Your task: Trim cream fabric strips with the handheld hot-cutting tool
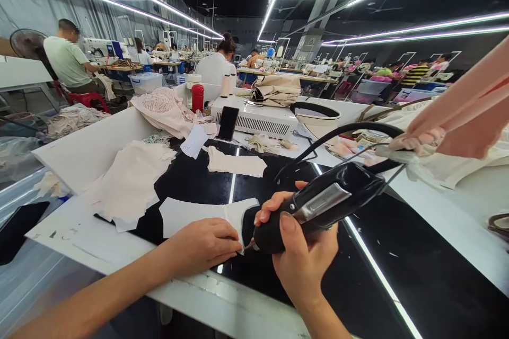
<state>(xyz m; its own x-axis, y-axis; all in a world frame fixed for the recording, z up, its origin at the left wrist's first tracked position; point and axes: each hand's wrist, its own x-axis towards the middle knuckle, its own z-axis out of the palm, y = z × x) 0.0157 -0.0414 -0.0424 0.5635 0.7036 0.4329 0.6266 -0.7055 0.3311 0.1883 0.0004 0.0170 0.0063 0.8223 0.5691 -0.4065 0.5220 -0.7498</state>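
My right hand point(304, 246) is wrapped round a black handheld tool point(314, 206) with a silver plate on its side. A cord leaves its upper end, and its narrow tip points down-left. Close to that tip, my left hand point(204, 246) has its fingers together at the lower right corner of a white fabric piece point(186, 215), which lies on the black glossy surface point(382, 254). Farther back on that surface is a smaller cream piece point(236, 163). A pile of cream pieces point(133, 177) lies at the left.
Behind the surface stand a dark phone point(228, 123), a red bottle point(198, 97) and a white vented box point(258, 116). Pink cloth point(469, 100) hangs at the upper right by the tool's cord. Another dark phone point(19, 228) lies far left. Several people sit beyond.
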